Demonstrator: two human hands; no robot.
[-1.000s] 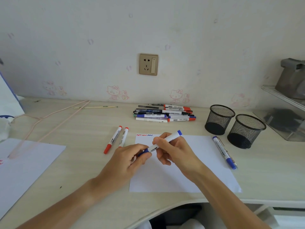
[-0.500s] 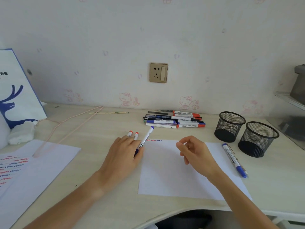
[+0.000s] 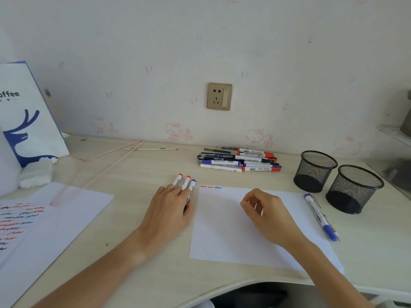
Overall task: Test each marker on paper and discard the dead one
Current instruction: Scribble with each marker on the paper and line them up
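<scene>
Blue-capped marker (image 3: 192, 185) under flat left hand (image 3: 169, 210)

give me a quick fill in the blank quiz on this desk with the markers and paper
1. The left hand rests flat on a row of ____ capped white markers just left of the white sheet of paper.
2. The squiggles at the sheet's top left corner are red and ____.
3. Two black wire-mesh ____ stand at the right of the desk.
4. The lone blue-capped white marker lies along the sheet's ____ edge.

Missing words: three; blue; cups; right
</scene>
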